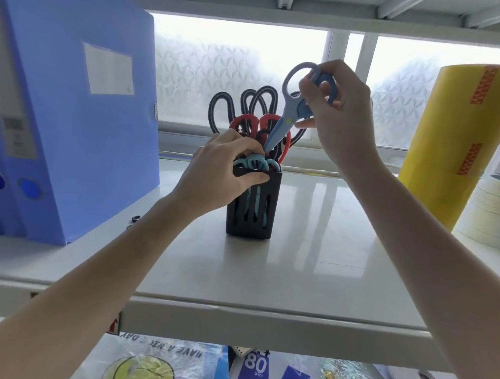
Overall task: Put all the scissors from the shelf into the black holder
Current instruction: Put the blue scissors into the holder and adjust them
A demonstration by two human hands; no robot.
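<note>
A black slotted holder stands on the white shelf, near its middle. Several scissors stick out of it: black-handled ones, red-handled ones and teal-handled ones low at the rim. My left hand grips the holder's top edge, thumb on the front wall. My right hand holds light blue scissors by the handles, blades pointing down with the tip just above the holder's opening.
Blue box files stand at the left of the shelf. A large yellow tape roll and a stack of cream tape rolls fill the right. A frosted window is behind. Plastic-wrapped paper lies on the lower shelf.
</note>
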